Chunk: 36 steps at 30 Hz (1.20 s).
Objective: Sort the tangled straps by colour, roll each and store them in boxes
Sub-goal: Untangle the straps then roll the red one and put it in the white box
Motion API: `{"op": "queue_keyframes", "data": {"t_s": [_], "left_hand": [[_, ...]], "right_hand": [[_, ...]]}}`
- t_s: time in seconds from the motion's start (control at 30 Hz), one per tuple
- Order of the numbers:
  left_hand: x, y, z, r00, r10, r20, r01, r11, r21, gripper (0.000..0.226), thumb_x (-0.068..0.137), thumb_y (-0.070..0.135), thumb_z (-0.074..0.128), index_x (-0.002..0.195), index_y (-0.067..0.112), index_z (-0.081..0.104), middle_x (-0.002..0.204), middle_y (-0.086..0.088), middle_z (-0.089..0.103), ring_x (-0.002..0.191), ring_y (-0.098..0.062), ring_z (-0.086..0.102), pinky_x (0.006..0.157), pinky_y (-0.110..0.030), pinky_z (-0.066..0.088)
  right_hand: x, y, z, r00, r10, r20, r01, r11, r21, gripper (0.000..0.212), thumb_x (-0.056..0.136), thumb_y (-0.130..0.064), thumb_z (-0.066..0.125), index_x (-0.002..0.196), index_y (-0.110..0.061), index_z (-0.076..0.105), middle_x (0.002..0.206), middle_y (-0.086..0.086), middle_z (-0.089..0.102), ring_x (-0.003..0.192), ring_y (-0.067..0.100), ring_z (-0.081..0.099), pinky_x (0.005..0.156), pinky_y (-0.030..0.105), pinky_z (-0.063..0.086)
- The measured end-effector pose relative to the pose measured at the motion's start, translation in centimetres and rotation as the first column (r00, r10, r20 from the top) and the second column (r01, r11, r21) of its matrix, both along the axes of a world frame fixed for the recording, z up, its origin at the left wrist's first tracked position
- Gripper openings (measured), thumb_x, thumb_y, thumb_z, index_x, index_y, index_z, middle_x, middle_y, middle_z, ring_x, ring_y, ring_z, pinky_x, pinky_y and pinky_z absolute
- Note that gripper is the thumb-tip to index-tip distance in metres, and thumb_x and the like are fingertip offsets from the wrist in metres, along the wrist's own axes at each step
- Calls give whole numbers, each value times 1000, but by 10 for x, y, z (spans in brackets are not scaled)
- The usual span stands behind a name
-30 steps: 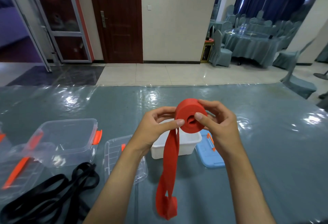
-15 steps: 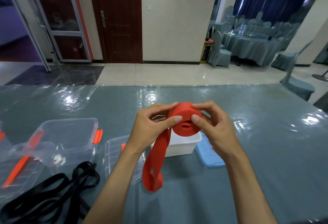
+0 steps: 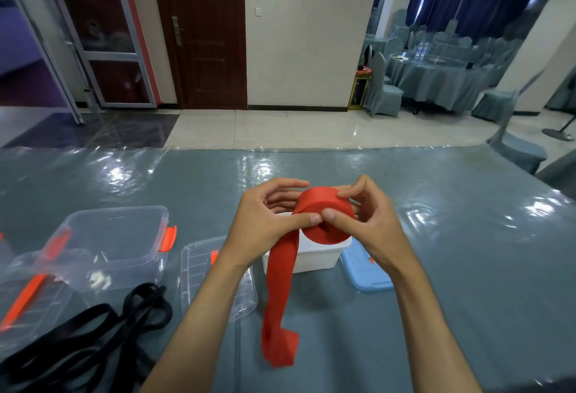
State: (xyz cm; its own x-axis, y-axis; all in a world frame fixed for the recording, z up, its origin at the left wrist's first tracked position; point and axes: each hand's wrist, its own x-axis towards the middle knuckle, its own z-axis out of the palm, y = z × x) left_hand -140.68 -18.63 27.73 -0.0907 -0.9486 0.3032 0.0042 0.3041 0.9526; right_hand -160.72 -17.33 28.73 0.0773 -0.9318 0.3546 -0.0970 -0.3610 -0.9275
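Red strap (image 3: 324, 221): one, part-rolled, both hands' fingers (image 3: 335, 216) clamped on roll; black straps (image 3: 93, 330) tangled; three boxes.

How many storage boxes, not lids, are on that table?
2: a clear plastic box with orange latches at left, and a white plastic box below the hands. More may be hidden off-frame left.

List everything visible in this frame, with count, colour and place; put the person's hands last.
red strap: 1, red, mostly rolled, held above the white box, tail hanging to the table
black straps: tangled pile, count unclear, black, near left on table
clear boxes: 2, transparent with orange latches, left
clear lid: 1, transparent, left of the white box
white box: 1, white, centre, open
blue lid: 1, light blue, right of the white box
table: 1, grey-blue, glossy cover
left hand: grips the roll
right hand: grips the roll
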Motion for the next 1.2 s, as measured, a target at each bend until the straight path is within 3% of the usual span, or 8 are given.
{"op": "queue_keyframes", "data": {"t_s": [0.2, 0.4, 0.53, 0.7, 0.8, 0.97, 1.1, 1.2], "left_hand": [[-6, 3, -17, 995, -79, -56, 81, 996, 34, 65, 78, 11, 91, 136, 20, 61, 115, -6, 78, 106, -23, 75, 96, -32, 58], [29, 16, -71, 992, -120, 29, 113, 977, 180, 67, 82, 53, 69, 143, 29, 55, 133, 5, 70, 130, -9, 61, 105, -24, 50], [47, 31, -142, 985, -95, 141, 44, 944, 327, 68, 74, 60, 77, 135, 34, 62, 133, 15, 69, 128, -4, 61, 115, -48, 46], [37, 36, -199, 965, -20, 262, -82, 925, 370, 94, 63, 47, 96, 143, 38, 48, 146, 24, 46, 130, 1, 51, 107, -30, 46], [27, 34, -222, 949, 81, 306, -190, 919, 346, 68, 68, 25, 98, 121, 34, 56, 130, 15, 55, 119, 1, 55, 98, -29, 49], [28, 35, -260, 912, -3, 410, -152, 927, 344, 37, 70, 24, 94, 96, 35, 71, 105, 4, 68, 98, -6, 66, 91, -31, 55], [31, 36, -264, 977, 27, 212, -126, 875, 468, 15, 93, 10, 76, 106, 13, 69, 95, -2, 79, 92, -15, 73, 85, -26, 53], [35, 37, -262, 990, 125, 60, -138, 845, 517, 15, 99, 10, 68, 113, 16, 66, 100, -2, 81, 98, -14, 76, 95, -33, 55]], "right_hand": [[-4, 0, 11, 995, -10, -101, 5, 999, -54, 32, 75, -23, 89, 103, -23, 74, 99, -6, 79, 88, 12, 74, 75, 24, 57], [-5, -3, -2, 994, -107, -6, 107, 994, -36, 21, 80, -15, 87, 98, -24, 80, 95, -1, 80, 88, 20, 76, 79, 34, 61], [-3, -4, -3, 988, -144, 56, 146, 989, -27, 21, 82, -10, 86, 99, -20, 79, 92, -3, 80, 83, 16, 76, 72, 25, 59], [9, -5, -2, 988, -147, 50, 148, 989, -19, 22, 81, -10, 87, 100, -18, 79, 92, -1, 80, 83, 15, 75, 74, 28, 61], [15, -5, -2, 988, -138, 64, 139, 990, -23, 23, 81, -9, 87, 102, -15, 79, 95, 1, 80, 84, 16, 75, 76, 30, 61], [13, -3, 2, 988, -137, 76, 140, 990, -34, 23, 82, -11, 86, 103, -14, 79, 97, 2, 80, 89, 19, 77, 75, 27, 59], [4, -4, 4, 981, -189, 53, 191, 980, -48, 22, 82, -14, 87, 103, -15, 80, 97, 2, 80, 92, 22, 77, 78, 29, 61], [-1, -4, 0, 974, -224, 30, 225, 973, -41, 22, 83, -16, 88, 103, -17, 80, 97, 0, 80, 93, 21, 77, 80, 31, 61]]}}
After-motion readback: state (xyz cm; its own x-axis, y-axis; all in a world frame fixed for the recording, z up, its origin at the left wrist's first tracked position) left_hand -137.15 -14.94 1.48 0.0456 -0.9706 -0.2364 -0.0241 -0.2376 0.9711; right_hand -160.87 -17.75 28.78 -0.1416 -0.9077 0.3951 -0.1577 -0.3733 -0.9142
